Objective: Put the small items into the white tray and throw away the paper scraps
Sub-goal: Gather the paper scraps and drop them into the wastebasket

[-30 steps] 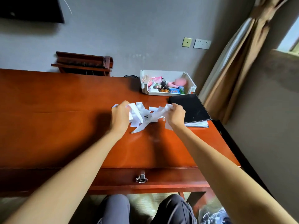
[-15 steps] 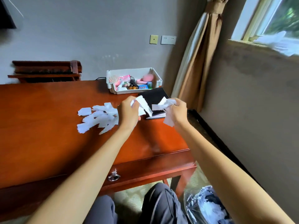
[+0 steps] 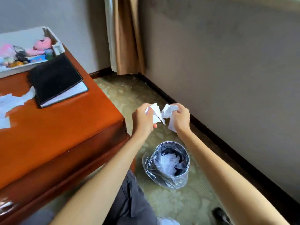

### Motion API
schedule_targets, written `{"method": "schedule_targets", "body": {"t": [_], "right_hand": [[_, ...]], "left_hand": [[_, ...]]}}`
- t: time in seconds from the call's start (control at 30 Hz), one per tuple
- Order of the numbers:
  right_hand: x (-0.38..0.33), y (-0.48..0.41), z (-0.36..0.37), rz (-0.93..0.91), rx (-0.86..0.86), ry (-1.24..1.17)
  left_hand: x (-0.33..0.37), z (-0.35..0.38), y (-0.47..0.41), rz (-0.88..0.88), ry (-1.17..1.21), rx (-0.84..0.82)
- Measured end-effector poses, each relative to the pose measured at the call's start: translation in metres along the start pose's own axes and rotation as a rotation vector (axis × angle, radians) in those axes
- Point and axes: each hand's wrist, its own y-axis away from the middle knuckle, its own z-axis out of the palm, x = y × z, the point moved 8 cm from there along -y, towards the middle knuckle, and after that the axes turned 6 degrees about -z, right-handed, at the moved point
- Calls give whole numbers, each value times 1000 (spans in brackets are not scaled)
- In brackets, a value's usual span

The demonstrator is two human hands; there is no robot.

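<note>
My left hand [image 3: 142,120] and my right hand [image 3: 180,118] each grip a bunch of white paper scraps [image 3: 159,113] in the air, off the desk's right end and above the floor. Below them stands a waste bin [image 3: 168,164] lined with a clear bag, with white scraps inside. More paper scraps [image 3: 11,103] lie on the red-brown desk [image 3: 56,127] at the left edge of view. The white tray [image 3: 24,34] sits at the desk's far corner and holds several small items, among them a pink toy [image 3: 43,44].
A black folder [image 3: 55,78] lies on the desk in front of the tray. A brown curtain [image 3: 126,34] hangs in the corner. The grey wall [image 3: 227,70] with a dark skirting runs close along the right. My knee in grey trousers [image 3: 131,205] is beside the bin.
Both hands lifted a bunch of scraps off the desk and carried it right, past the desk's end to above the bin. My head turned right and down, so the bin came into view.
</note>
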Motion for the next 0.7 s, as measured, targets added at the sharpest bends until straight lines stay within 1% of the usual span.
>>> {"method": "schedule_targets", "body": {"t": [0.1,0.23,0.43,0.57,0.7], "right_hand": [[69,-11,-8,99,1,106],[157,-18,-10,217,-48,224],[276,-23,-9,390,-139,367],[335,-29,9,479,-213,431],[375,-30,32,549,-249,420]], "left_hand": [[-39,50,-15,-116,-31,-70],[-104,107,-38,-234,-174,-151],[-210,172,-54,-457,-278,-248],[-259,198,-64,-583,-312,-290],[-296,218,-75,-763,-227,-324]]}}
